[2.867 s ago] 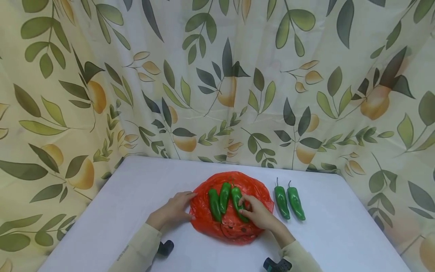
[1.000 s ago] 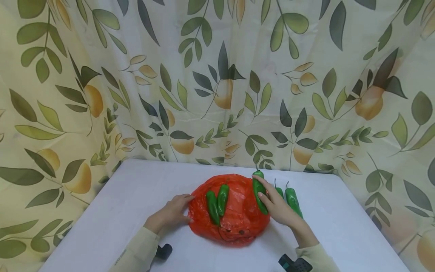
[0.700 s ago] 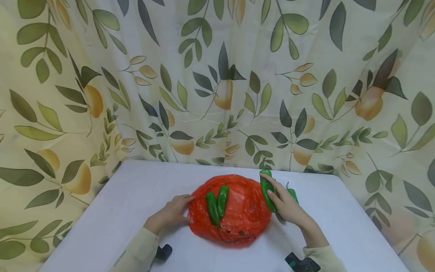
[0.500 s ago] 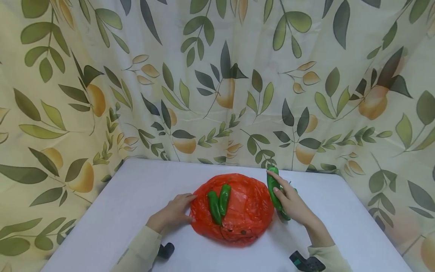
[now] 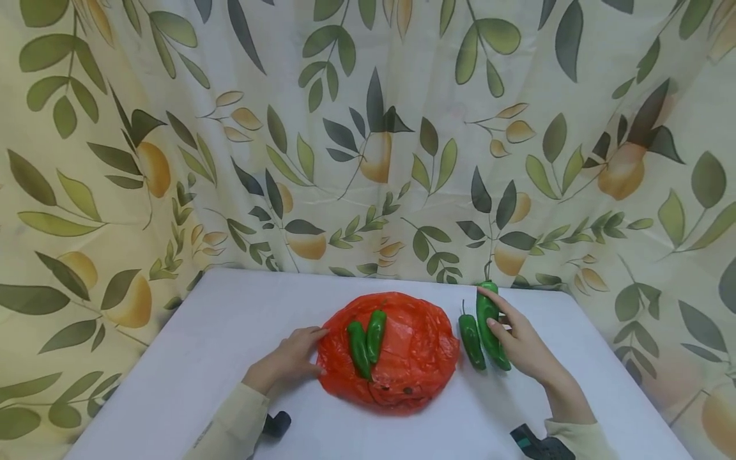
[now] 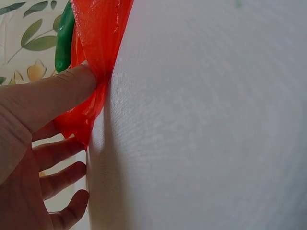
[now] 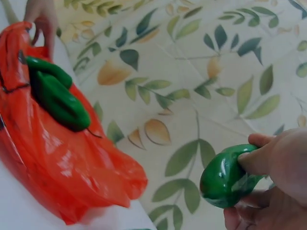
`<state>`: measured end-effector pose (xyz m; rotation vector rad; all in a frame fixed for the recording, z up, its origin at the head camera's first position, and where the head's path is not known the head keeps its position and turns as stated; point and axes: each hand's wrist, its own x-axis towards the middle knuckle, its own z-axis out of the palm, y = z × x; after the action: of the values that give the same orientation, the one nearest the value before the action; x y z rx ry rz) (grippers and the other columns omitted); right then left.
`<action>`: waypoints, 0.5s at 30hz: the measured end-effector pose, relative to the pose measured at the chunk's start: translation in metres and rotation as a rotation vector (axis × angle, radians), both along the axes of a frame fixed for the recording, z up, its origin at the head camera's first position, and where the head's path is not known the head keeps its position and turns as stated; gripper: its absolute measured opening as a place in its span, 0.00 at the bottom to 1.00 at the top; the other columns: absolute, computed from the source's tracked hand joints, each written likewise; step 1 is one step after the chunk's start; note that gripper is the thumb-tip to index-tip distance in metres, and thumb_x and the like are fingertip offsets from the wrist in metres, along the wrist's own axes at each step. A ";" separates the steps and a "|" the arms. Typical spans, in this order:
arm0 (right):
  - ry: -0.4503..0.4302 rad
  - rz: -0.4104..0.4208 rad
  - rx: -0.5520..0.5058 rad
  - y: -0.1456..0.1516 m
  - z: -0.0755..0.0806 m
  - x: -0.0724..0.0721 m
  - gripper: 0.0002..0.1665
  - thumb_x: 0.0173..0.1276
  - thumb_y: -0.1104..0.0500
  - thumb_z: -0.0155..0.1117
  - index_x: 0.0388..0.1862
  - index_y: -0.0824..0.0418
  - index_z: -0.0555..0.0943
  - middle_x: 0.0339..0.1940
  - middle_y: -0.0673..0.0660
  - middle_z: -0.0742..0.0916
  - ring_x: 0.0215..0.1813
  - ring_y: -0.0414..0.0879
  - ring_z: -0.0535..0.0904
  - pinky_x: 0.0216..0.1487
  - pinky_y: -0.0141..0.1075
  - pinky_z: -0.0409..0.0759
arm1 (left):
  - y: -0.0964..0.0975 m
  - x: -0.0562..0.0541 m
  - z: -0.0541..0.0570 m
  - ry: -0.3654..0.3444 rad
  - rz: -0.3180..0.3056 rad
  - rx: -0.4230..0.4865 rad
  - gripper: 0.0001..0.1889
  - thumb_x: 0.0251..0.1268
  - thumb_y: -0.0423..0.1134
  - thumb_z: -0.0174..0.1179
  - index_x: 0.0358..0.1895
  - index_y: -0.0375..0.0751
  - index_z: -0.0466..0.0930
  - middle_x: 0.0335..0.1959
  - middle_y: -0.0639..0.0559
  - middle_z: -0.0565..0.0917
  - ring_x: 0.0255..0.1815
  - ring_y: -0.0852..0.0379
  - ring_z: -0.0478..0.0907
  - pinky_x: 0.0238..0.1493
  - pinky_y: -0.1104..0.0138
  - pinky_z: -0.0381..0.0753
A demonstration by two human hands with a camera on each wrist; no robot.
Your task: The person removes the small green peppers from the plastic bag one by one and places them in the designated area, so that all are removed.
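Note:
My right hand pinches a long green pepper between thumb and fingers, at the table's right side; its stem points away from me. In the right wrist view the same pepper shows end-on. Just left of it another green pepper lies on the table. The held pepper overlaps the spot where a further one lay, so that one is mostly hidden. My left hand rests at the left edge of a crumpled red plastic bag, thumb and fingers apart. Two green peppers lie on the bag.
The table has a white cover. Behind it and along both sides hangs a curtain printed with leaves and fruit. Dark wrist-worn devices sit near my sleeves.
My right hand has taken a pepper off the red bag's right part and carried it rightward, over to the peppers on the table. The left hand stays at the bag's edge.

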<state>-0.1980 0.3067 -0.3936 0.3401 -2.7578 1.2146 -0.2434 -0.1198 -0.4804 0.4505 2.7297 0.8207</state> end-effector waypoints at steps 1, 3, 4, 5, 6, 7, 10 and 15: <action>0.002 -0.005 0.006 0.003 0.000 0.000 0.36 0.79 0.66 0.49 0.82 0.54 0.56 0.71 0.75 0.69 0.59 0.69 0.76 0.43 0.44 0.87 | 0.000 0.000 0.000 0.002 0.001 0.003 0.44 0.52 0.42 0.77 0.74 0.47 0.68 0.74 0.45 0.71 0.76 0.40 0.64 0.68 0.34 0.71; 0.001 -0.011 0.009 0.010 0.000 -0.001 0.35 0.79 0.66 0.49 0.82 0.55 0.56 0.70 0.75 0.71 0.61 0.70 0.76 0.44 0.42 0.86 | -0.001 0.000 -0.001 0.006 -0.005 0.003 0.44 0.52 0.42 0.77 0.75 0.47 0.68 0.74 0.45 0.71 0.76 0.40 0.64 0.69 0.34 0.69; 0.001 -0.013 0.008 0.014 0.000 -0.001 0.35 0.80 0.66 0.49 0.82 0.55 0.56 0.69 0.75 0.72 0.61 0.69 0.76 0.45 0.41 0.85 | -0.001 0.000 -0.002 0.004 -0.005 0.002 0.44 0.52 0.43 0.77 0.75 0.47 0.68 0.74 0.45 0.70 0.76 0.41 0.64 0.69 0.34 0.69; 0.003 -0.021 0.013 0.018 -0.001 -0.002 0.34 0.80 0.66 0.48 0.82 0.56 0.56 0.68 0.75 0.74 0.61 0.67 0.76 0.44 0.39 0.84 | -0.001 -0.001 -0.003 0.006 -0.006 0.002 0.44 0.52 0.43 0.76 0.75 0.48 0.68 0.74 0.45 0.70 0.76 0.41 0.64 0.69 0.34 0.69; 0.004 -0.027 0.012 0.023 -0.002 -0.002 0.34 0.80 0.66 0.47 0.82 0.56 0.56 0.66 0.74 0.75 0.60 0.65 0.77 0.44 0.37 0.83 | -0.001 -0.001 -0.003 0.010 -0.012 0.003 0.44 0.53 0.43 0.76 0.75 0.48 0.67 0.74 0.45 0.70 0.76 0.41 0.64 0.70 0.35 0.69; 0.008 -0.030 0.013 0.027 -0.002 -0.002 0.34 0.80 0.67 0.47 0.82 0.56 0.56 0.65 0.74 0.76 0.59 0.63 0.77 0.44 0.36 0.82 | -0.001 -0.001 -0.004 0.017 -0.020 0.006 0.44 0.53 0.43 0.76 0.75 0.47 0.67 0.74 0.45 0.70 0.76 0.40 0.64 0.70 0.36 0.70; 0.022 -0.048 0.031 0.041 -0.005 -0.003 0.33 0.81 0.67 0.45 0.81 0.59 0.57 0.63 0.73 0.77 0.57 0.56 0.77 0.42 0.32 0.78 | -0.001 -0.002 -0.005 0.024 -0.038 0.015 0.44 0.54 0.44 0.75 0.76 0.46 0.67 0.74 0.44 0.70 0.75 0.40 0.64 0.69 0.38 0.72; -0.008 -0.027 0.017 0.057 -0.011 -0.006 0.32 0.80 0.69 0.43 0.81 0.62 0.57 0.72 0.76 0.69 0.61 0.72 0.78 0.43 0.30 0.78 | -0.001 -0.001 -0.002 0.016 -0.019 0.004 0.43 0.53 0.44 0.76 0.75 0.47 0.67 0.74 0.45 0.70 0.75 0.40 0.64 0.69 0.35 0.70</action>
<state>-0.2037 0.3636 -0.4043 0.2992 -2.7713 1.1889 -0.2441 -0.1212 -0.4821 0.4854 2.7348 0.8215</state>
